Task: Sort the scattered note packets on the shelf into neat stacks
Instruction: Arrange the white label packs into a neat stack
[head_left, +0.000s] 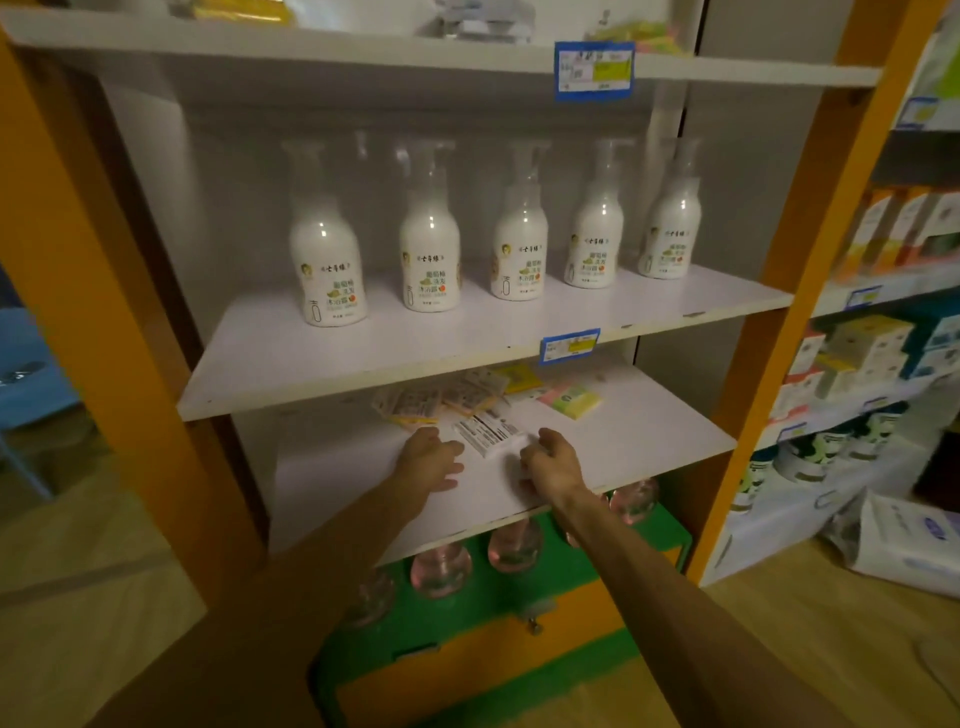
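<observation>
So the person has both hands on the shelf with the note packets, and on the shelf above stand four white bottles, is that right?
Not four: the head view shows five white bottles in a row on the shelf above. The rest holds: the left hand and right hand are on the shelf with the note packets.

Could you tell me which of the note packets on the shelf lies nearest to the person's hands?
The white packet with black print, lying between the left hand and right hand; the others sit farther back.

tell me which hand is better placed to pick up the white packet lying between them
Probably the right hand: its fingers touch the white packet, while the left hand rests flat beside it.
</observation>
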